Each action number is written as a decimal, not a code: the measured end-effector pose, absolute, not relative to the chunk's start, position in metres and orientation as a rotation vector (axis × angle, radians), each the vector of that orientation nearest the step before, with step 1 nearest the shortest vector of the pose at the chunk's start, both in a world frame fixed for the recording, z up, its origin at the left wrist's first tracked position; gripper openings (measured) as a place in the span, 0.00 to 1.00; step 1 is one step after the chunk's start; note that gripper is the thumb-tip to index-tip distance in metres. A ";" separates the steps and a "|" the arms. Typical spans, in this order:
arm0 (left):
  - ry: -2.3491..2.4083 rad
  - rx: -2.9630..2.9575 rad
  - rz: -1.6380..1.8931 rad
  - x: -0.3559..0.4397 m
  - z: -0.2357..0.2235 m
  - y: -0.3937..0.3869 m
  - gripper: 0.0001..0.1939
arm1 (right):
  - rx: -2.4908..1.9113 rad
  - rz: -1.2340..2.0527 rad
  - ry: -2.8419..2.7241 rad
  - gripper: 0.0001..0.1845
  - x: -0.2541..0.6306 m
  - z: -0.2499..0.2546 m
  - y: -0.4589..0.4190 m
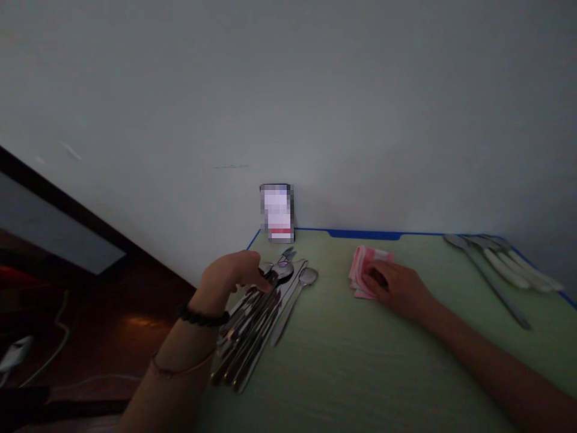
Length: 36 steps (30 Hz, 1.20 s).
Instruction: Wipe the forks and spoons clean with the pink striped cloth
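Note:
At the left side of the green tabletop, my left hand (237, 270) reaches over a heap of metal cutlery (252, 331). Its thumb and fingers close on the neck of a spoon (283, 272), whose bowl points away from me. Another spoon (308, 276) lies just right of the heap, apart from it. My right hand (396, 288) rests on a folded pink and white cloth (360, 270), fingers curled and pinching its right part. The palm side of both hands is hidden.
A phone (278, 211) with a blurred screen leans against the grey wall (315, 108). Several utensils with white handles (514, 270) and a long grey one (491, 285) lie at the far right. The green table (342, 373) has a blue edge. Cables hang at lower left.

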<state>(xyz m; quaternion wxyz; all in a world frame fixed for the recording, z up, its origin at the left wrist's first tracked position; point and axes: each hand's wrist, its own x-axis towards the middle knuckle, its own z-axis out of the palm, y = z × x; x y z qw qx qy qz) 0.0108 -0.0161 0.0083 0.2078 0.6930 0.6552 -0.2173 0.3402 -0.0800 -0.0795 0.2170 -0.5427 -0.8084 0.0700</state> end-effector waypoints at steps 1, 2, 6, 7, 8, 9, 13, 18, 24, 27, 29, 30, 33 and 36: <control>1.795 1.871 -0.613 0.009 0.007 -0.014 0.20 | -1.494 0.199 -2.239 0.14 0.340 -0.080 -0.080; 1.766 1.827 -0.610 0.007 0.006 -0.012 0.18 | -1.487 0.206 -2.238 0.13 0.341 -0.080 -0.080; 1.689 1.764 -0.546 0.005 0.005 -0.010 0.19 | -1.478 0.235 -2.238 0.13 0.343 -0.081 -0.079; 1.678 1.762 -0.533 0.005 0.004 -0.010 0.20 | -1.479 0.236 -2.239 0.13 0.344 -0.081 -0.079; 1.667 1.760 -0.522 0.005 0.004 -0.010 0.20 | -1.484 0.232 -2.239 0.13 0.344 -0.081 -0.079; 1.655 1.760 -0.513 0.006 0.004 -0.010 0.20 | -1.491 0.226 -2.240 0.13 0.344 -0.081 -0.079; 1.621 1.768 -0.489 0.008 0.008 -0.012 0.17 | -1.535 0.219 -2.234 0.14 0.344 -0.081 -0.079; 1.617 1.815 -0.475 0.018 0.013 -0.017 0.19 | -1.533 0.239 -2.240 0.13 0.345 -0.081 -0.078; 1.623 1.889 -0.518 0.034 0.006 -0.021 0.20 | -1.544 0.247 -2.232 0.15 0.345 -0.081 -0.078; 1.593 1.912 -0.532 0.031 0.002 -0.017 0.15 | -1.545 0.248 -2.239 0.15 0.345 -0.081 -0.079; 1.560 1.917 -0.519 0.026 0.000 -0.014 0.15 | -1.546 0.246 -2.239 0.15 0.345 -0.080 -0.079; 1.546 1.916 -0.506 0.023 -0.001 -0.012 0.16 | -1.545 0.245 -2.237 0.15 0.345 -0.080 -0.079; 1.502 1.904 -0.462 0.016 -0.002 -0.009 0.17 | -1.532 0.239 -2.235 0.13 0.345 -0.079 -0.080; 1.458 1.902 -0.411 0.009 0.000 -0.007 0.14 | -1.529 0.238 -2.234 0.13 0.345 -0.079 -0.079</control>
